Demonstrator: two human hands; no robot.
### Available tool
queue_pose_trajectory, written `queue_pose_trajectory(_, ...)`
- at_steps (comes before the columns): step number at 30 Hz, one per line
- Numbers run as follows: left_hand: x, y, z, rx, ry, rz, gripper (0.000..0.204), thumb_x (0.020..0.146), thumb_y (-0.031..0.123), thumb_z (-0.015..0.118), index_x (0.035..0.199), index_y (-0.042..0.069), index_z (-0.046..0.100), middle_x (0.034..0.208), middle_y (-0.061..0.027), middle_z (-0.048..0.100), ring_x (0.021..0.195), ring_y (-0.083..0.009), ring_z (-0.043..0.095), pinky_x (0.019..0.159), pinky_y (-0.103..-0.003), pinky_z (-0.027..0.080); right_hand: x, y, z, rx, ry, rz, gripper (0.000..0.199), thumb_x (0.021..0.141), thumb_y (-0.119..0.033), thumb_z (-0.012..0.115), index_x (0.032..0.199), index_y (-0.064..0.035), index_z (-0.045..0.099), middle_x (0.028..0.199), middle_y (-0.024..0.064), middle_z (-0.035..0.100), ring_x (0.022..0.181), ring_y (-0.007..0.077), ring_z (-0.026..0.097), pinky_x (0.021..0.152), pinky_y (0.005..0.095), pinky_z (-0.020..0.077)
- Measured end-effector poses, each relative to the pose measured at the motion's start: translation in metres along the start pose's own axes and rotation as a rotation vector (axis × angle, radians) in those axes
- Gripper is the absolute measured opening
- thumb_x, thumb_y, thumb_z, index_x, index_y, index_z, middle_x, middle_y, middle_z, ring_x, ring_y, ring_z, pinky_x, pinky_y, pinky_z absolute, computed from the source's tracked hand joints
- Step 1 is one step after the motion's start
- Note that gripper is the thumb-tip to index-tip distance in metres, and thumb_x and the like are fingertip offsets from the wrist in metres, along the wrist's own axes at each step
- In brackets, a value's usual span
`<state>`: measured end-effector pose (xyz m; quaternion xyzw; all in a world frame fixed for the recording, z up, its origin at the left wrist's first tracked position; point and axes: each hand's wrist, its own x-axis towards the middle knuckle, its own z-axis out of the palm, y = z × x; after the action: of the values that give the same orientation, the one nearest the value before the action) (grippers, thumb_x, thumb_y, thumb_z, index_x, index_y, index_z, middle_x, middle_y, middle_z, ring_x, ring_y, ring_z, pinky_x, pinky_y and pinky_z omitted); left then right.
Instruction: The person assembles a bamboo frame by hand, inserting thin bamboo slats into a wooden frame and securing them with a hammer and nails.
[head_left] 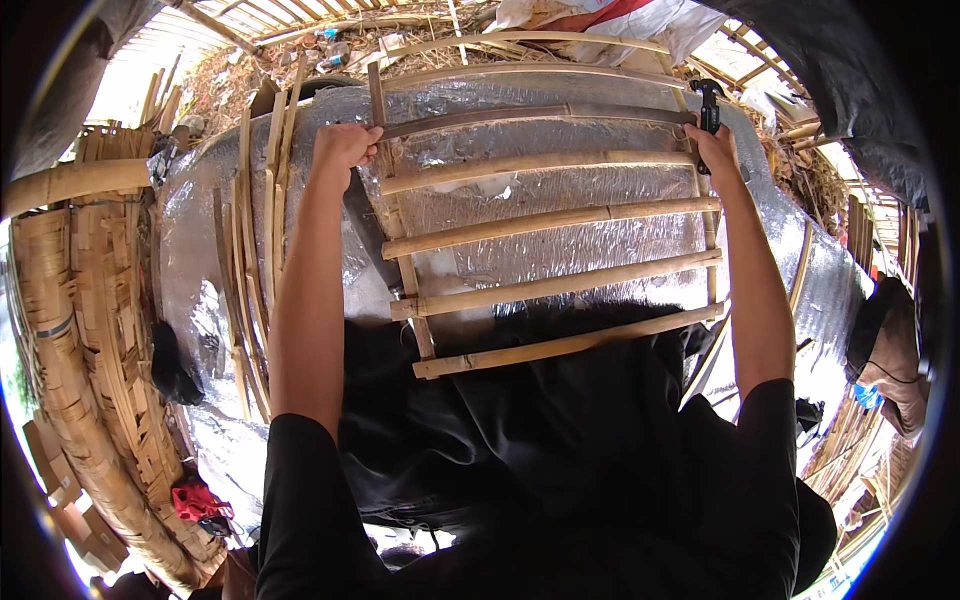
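Note:
A ladder-like bamboo frame (pixel 565 221) lies before me, its near end over my lap, with several split-bamboo crosspieces between two side strips. Across its far part runs a darker bamboo slat (pixel 500 117). My left hand (pixel 347 147) is closed on the left end of that slat, beside the side strip. At the slat's right end is my right hand (pixel 716 150), closed round a black hammer (pixel 709 108) whose head points up. Its thumb and fingertips touch the slat's end.
Silvery foil sheeting (pixel 590 240) lies beneath the frame. Loose bamboo strips (pixel 243 240) stand at the left, near large bamboo poles (pixel 75 370). A black shoe-like object (pixel 173 365) and a red item (pixel 200 502) are at lower left. Dry shavings (pixel 400 45) litter the far ground.

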<state>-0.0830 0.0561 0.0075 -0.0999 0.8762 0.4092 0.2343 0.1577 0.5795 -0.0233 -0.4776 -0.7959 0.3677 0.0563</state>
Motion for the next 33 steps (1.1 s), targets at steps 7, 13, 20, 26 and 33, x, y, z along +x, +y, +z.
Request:
queue_pose_trajectory(7, 0.006, 0.004, -0.004, 0.138, -0.022, -0.038, 0.021, 0.092, 0.020, 0.078, 0.103, 0.003, 0.077, 0.089, -0.0020, 0.073, 0.075, -0.0098, 0.066, 0.065, -0.026, 0.053, 0.030, 0.025, -0.011, 0.066, -0.115, -0.135, 0.046, 0.082, -0.030, 0.081, 0.119, -0.0041, 0.070, 0.099, 0.0083, 0.071, 0.090, 0.0197, 0.065, 0.082, 0.0358, 0.0499)
queue_pose_trajectory(13, 0.005, 0.004, 0.001, 0.179, -0.024, -0.042, 0.022, 0.093, 0.022, 0.077, 0.104, 0.003, 0.076, 0.091, -0.0021, 0.073, 0.076, -0.0101, 0.066, 0.064, -0.025, 0.053, 0.057, 0.070, -0.061, 0.000, 0.042, -0.258, 0.055, 0.084, -0.032, 0.079, 0.130, -0.0043, 0.065, 0.117, 0.0091, 0.071, 0.094, 0.0211, 0.066, 0.083, 0.0367, 0.0513)
queue_pose_trajectory(20, 0.010, 0.002, 0.001, 0.153, -0.036, -0.032, 0.023, 0.093, 0.022, 0.077, 0.107, 0.005, 0.076, 0.092, -0.0008, 0.073, 0.076, -0.0084, 0.066, 0.064, -0.024, 0.053, 0.020, 0.110, -0.100, -0.037, -0.005, -0.001, 0.041, 0.090, -0.027, 0.075, 0.121, -0.0020, 0.068, 0.097, 0.0079, 0.074, 0.080, 0.0144, 0.067, 0.074, 0.0322, 0.0536)
queue_pose_trajectory(26, 0.007, -0.005, 0.000, 0.066, 0.007, -0.005, 0.019, 0.091, 0.021, 0.079, 0.099, 0.003, 0.079, 0.081, -0.0016, 0.072, 0.069, -0.0091, 0.064, 0.060, -0.025, 0.052, -0.006, 0.131, -0.080, 0.027, 0.046, 0.075, 0.032, 0.084, -0.030, 0.080, 0.097, -0.0049, 0.066, 0.079, 0.0044, 0.065, 0.072, 0.0155, 0.060, 0.061, 0.0329, 0.0453)
queue_pose_trajectory(33, 0.009, -0.003, -0.001, 0.056, -0.015, -0.023, 0.020, 0.090, 0.020, 0.080, 0.102, 0.004, 0.078, 0.086, -0.0020, 0.073, 0.073, -0.0092, 0.066, 0.063, -0.025, 0.053, -0.022, 0.119, -0.081, 0.141, 0.046, 0.142, 0.040, 0.084, -0.034, 0.080, 0.105, -0.0046, 0.062, 0.091, 0.0061, 0.063, 0.080, 0.0152, 0.059, 0.067, 0.0341, 0.0462)
